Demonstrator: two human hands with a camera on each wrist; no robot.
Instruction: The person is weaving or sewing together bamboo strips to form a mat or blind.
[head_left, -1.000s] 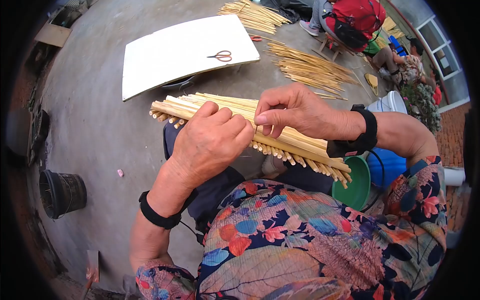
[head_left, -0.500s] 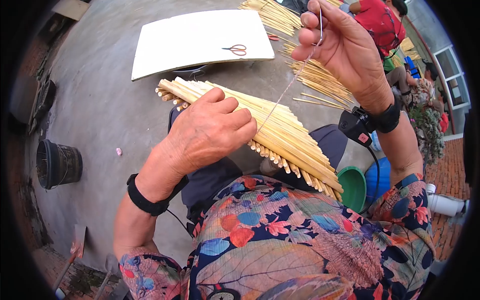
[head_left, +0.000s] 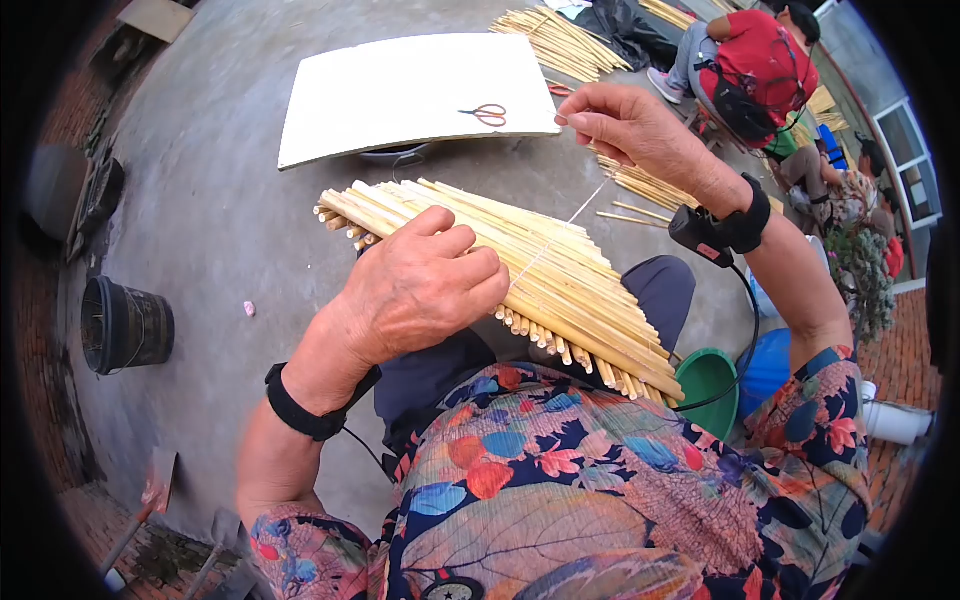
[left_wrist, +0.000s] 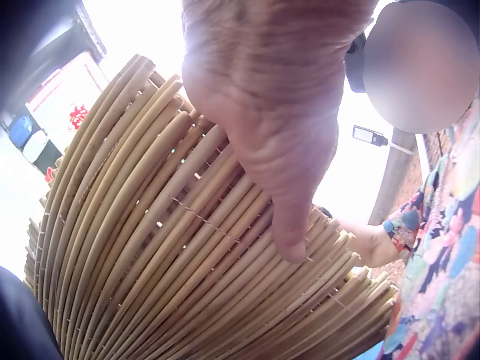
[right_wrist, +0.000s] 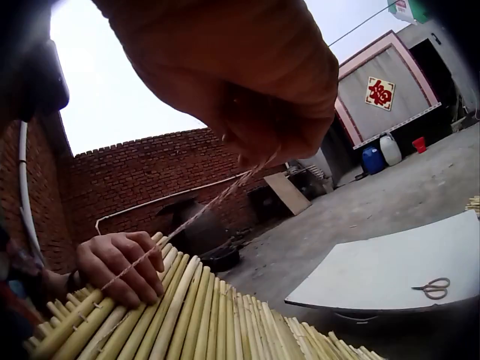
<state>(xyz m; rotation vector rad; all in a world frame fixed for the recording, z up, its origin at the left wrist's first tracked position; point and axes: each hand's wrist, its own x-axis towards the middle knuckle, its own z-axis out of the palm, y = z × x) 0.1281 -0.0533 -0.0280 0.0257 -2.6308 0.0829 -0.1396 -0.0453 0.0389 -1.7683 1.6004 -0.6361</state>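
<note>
The right hand [head_left: 635, 130] has its grip together, fingertips pinching a thread [head_left: 570, 220]; the fingers are raised beyond the work and well apart from it. The thread runs straight from this grip down to the stalk mat [head_left: 580, 300], apparently held at that height to keep the line taut and free of the stalk ends. The left hand [head_left: 420, 285] has its grip clamped on the mat: fingers bent over the upper face, thumb [left_wrist: 289, 232] pressed against the underside. This hold, just beside the point where the thread meets the stalks, probably resists the pull and keeps the stalks from shifting. The mat lies across the lap, one knee [head_left: 660, 290] beside its far edge, so the legs likely serve as a rest while both hands work. Its stalks are set closely side by side, and rows of stitches cross the underside. Beyond the mat, scissors [head_left: 488, 114] lie on a white board [head_left: 390, 85], seemingly parked off the work but at hand. Loose stalks [head_left: 560, 45] are spread on the floor [head_left: 225, 200] past the board. A green basin [head_left: 708, 390] stands at the right, near the mat's end.
</note>
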